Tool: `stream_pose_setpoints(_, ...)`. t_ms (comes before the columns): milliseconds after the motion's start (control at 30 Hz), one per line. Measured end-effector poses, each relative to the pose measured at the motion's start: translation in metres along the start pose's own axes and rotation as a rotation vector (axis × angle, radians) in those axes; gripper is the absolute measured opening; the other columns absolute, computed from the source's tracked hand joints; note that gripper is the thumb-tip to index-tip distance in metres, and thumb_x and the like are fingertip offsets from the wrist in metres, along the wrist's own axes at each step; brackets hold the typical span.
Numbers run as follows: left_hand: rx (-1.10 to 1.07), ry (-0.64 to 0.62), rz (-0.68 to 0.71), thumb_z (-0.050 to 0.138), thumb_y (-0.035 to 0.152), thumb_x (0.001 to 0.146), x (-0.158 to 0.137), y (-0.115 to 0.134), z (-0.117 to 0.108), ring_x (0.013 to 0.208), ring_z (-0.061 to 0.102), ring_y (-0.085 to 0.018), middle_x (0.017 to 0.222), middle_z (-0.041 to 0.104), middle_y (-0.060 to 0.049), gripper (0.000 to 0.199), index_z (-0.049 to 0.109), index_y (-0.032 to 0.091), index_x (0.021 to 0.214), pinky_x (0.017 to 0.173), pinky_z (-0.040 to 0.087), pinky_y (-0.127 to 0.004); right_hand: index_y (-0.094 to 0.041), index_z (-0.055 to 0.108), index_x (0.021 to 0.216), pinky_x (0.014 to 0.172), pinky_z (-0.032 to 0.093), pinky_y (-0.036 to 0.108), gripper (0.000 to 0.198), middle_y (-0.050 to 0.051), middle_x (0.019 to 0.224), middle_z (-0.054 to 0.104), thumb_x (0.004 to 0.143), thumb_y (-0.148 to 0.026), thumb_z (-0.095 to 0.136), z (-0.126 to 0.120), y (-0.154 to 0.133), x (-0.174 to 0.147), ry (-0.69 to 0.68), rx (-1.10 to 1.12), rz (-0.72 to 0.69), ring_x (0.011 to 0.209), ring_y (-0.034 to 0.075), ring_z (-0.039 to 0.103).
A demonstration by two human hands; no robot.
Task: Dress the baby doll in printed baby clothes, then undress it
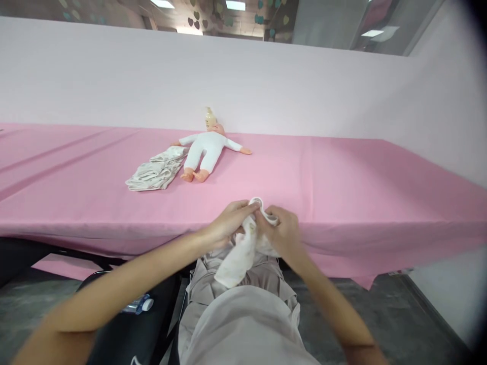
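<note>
Above my lap, both hands grip a small white cloth garment (240,256) with a thick bound edge. My left hand (231,221) pinches that edge between thumb and fingers. On the other side of the opening, my right hand (282,229) is closed on the same cloth, its fingers partly hidden. The edge curves into a loop between the two hands, and a light tail of fabric hangs down over my trousers. Beyond them, a baby doll (207,145) in a white suit lies on its back, arms spread. Left of it sits a pile of folded off-white cloths (158,171).
A pink cloth covers the long table (342,187), which stands against a white wall (243,81). Behind the doll's head is a pump bottle (209,117). At my left, a plastic water bottle (139,304) lies on a black chair (125,337).
</note>
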State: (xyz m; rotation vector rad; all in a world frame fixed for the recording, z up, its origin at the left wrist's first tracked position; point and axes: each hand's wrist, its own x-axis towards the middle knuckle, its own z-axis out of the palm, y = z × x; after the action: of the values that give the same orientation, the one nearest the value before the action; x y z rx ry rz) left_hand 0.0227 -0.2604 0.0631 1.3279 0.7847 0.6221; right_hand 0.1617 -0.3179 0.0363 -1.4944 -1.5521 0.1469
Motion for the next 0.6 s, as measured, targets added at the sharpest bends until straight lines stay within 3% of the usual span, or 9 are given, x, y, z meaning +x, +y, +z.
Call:
stream_pose_setpoints(133,-0.422,0.055,0.040,0.062,0.044,0.080,-0.014,-0.029,0.015,0.068,0.062,-0.015,0.078,0.065,-0.005,0.030,0.066,0.015,0.089,0.063,0.049,-0.025,-0.019,0.054,0.079,0.052,0.037,0.024,0.028,-0.002,0.063,0.051,0.085,-0.046,0.053,0.012,-0.003,-0.033,-0.084,0.348,0.217,0.055,0.012,0.045)
stream_pose_setpoints(267,-0.521,0.147,0.149,0.057,0.037,0.084,-0.039,-0.048,0.033,0.098,0.063,-0.022,0.111,0.066,-0.010,0.032,0.066,0.020,0.109,0.082,0.051,-0.031,-0.020,0.055,0.099,0.065,0.047,0.029,0.032,0.003,0.083,0.063,0.075,-0.038,0.065,0.011,-0.006,-0.045,-0.045,0.422,0.253,0.072,0.018,0.058)
stream_pose_setpoints(400,-0.190,0.290,0.245,0.061,0.033,0.083,-0.056,-0.059,0.036,0.106,0.060,-0.024,0.118,0.064,-0.009,0.034,0.064,0.023,0.115,0.093,0.047,-0.037,-0.018,0.057,0.095,0.059,0.047,0.027,0.021,0.001,0.075,0.062,0.076,-0.027,0.060,0.008,-0.008,-0.044,-0.122,0.510,0.301,0.065,0.016,0.056)
stream_pose_setpoints(533,0.342,0.492,0.480,0.068,0.034,0.076,-0.050,-0.052,0.008,0.122,0.047,-0.026,0.137,0.050,-0.008,0.055,0.053,0.026,0.129,0.104,0.037,-0.044,-0.018,0.061,0.091,0.059,0.046,0.026,0.016,0.001,0.076,0.062,0.077,-0.023,0.056,0.007,-0.006,-0.039,-0.249,0.588,0.241,0.067,0.015,0.055)
stream_pose_setpoints(600,0.433,0.417,0.526,0.072,0.034,0.071,-0.042,-0.045,-0.009,0.124,0.046,-0.026,0.138,0.049,-0.010,0.063,0.052,0.025,0.130,0.103,0.038,-0.042,-0.020,0.058,0.094,0.057,0.046,0.025,0.017,0.000,0.076,0.060,0.077,-0.023,0.057,0.008,-0.005,-0.036,-0.272,0.640,0.232,0.066,0.014,0.054)
